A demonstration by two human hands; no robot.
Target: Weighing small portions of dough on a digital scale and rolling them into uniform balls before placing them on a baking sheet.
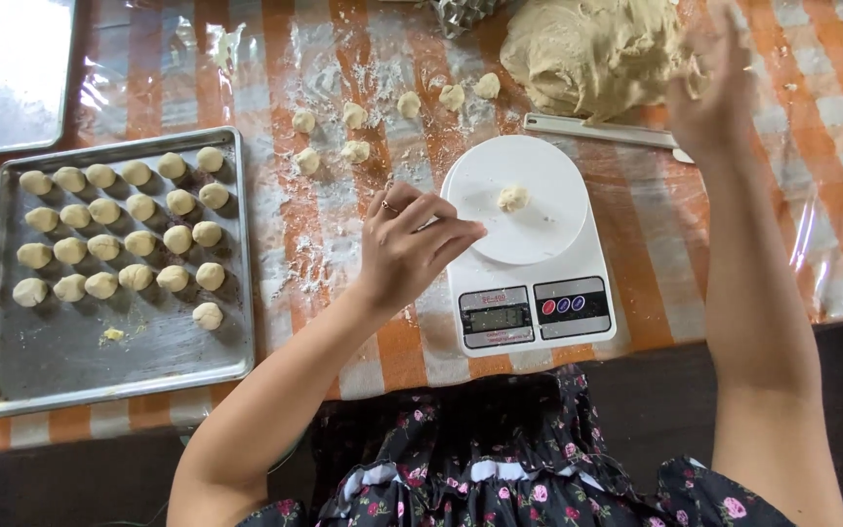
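Note:
My left hand [412, 244] hovers beside the left rim of a white kitchen scale [529, 283], fingers curled loosely and holding nothing that I can see. A small lump of dough [512, 198] lies on the scale's round platform. My right hand [709, 83] is blurred and reaches up to the big mass of dough [587, 49] at the top, touching its right side. Several small dough pieces [355, 117] lie loose on the floured cloth between the scale and the big mass.
A metal baking tray [109, 366] at the left holds several rows of rolled dough balls [119, 229]. Another tray [7, 73] sits at the top left. A white scraper [602, 130] lies below the big dough. The orange-striped cloth under plastic film ends at the table's near edge.

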